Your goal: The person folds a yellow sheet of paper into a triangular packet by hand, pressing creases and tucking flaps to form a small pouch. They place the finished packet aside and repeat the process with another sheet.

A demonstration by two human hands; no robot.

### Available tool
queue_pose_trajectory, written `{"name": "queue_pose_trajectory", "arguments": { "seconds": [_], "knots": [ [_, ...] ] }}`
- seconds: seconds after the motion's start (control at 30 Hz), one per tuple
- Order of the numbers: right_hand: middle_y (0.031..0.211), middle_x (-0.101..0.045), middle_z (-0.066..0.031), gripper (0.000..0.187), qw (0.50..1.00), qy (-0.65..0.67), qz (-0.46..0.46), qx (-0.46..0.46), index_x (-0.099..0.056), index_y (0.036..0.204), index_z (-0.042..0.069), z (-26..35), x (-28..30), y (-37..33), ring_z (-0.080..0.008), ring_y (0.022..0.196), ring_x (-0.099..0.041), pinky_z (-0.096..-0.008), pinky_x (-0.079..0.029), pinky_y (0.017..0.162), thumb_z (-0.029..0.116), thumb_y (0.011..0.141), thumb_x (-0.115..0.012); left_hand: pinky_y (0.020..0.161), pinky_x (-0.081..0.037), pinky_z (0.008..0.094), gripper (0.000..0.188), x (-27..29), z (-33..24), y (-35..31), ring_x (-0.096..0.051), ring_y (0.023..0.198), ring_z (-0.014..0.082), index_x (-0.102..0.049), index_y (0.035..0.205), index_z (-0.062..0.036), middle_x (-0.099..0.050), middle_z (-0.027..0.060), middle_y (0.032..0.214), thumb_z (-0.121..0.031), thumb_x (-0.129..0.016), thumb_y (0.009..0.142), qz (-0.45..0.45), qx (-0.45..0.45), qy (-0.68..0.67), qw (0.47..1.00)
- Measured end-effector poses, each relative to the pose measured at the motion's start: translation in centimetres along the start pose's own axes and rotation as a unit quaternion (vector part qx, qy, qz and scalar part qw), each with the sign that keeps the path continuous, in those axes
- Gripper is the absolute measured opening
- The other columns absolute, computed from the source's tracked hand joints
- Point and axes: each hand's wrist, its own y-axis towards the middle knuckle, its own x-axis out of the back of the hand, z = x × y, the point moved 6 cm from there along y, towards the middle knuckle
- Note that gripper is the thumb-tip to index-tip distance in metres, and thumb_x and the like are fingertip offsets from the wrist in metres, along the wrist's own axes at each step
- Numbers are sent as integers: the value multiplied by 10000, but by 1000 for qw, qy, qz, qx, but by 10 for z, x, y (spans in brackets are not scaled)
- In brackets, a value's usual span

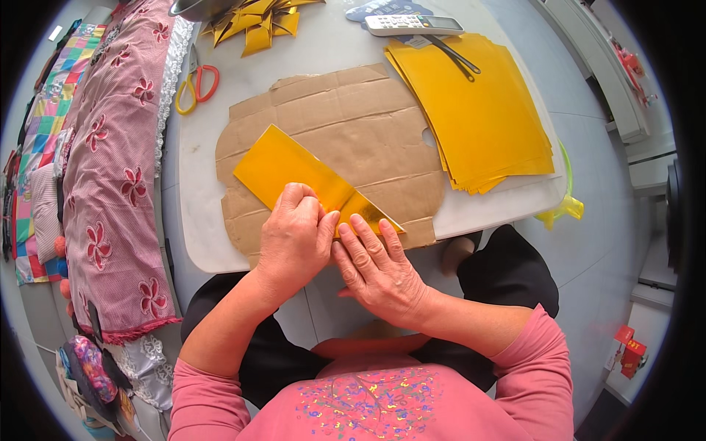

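Observation:
A folded sheet of shiny gold paper [283,160] lies slantwise on a flat piece of brown cardboard [368,117], its pointed end to the lower right. My left hand [296,231] is closed at the near edge of the paper, with the fingers curled and the thumb pointing right. Beside it, my right hand [379,272] rests with fingers stretched out, their tips on the paper near its pointed end. What the left fingertips grip is partly hidden under that hand.
A stack of flat gold sheets [485,110] lies at the right, with a white remote control [414,26] and a dark slim tool [452,57] at its far end. Folded gold pieces [257,22] sit at the back. Scissors [196,87] with red and yellow handles lie at the left edge.

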Motion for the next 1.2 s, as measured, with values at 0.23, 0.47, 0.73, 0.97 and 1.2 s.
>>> {"name": "queue_pose_trajectory", "arguments": {
  "seconds": [0.23,0.47,0.73,0.97,1.2],
  "knots": [
    [1457,-467,-236,804,1000,-2,-2,1,-514,1370,-55,0,1,0,-418,1421,-368,-615,-233,1166,382,734,-735,672,-512,392,185,0,0,1,-607,783,322,-577,751,17,-576,157,945,-59,-727,829,-4,1,4,1000],
    [1455,-467,-239,788,1000,1,-3,4,-515,1368,-56,-1,3,2,-417,1418,-374,-613,-261,1156,378,746,-728,724,-527,402,156,-2,2,0,-606,877,318,-592,789,8,-559,142,973,-93,-700,839,23,23,12,999],
    [1451,-468,-246,786,1000,3,-7,2,-519,1359,-57,-1,3,2,-427,1416,-373,-618,-260,1155,373,738,-737,733,-528,402,152,-3,3,-1,-607,878,322,-594,794,9,-562,143,980,-92,-697,841,20,24,9,999],
    [1443,-477,-248,777,1000,1,-8,5,-531,1345,-55,0,3,3,-429,1410,-380,-624,-266,1148,373,731,-742,725,-523,408,165,-3,3,-1,-602,881,321,-581,786,1,-560,141,983,-98,-698,845,26,32,6,999],
    [1439,-475,-254,781,1000,3,-8,7,-519,1351,-53,-1,2,2,-435,1400,-394,-632,-270,1138,372,736,-745,729,-522,411,165,-3,3,-1,-598,878,321,-577,784,-5,-558,138,976,-100,-698,846,23,31,8,999]
  ]
}}
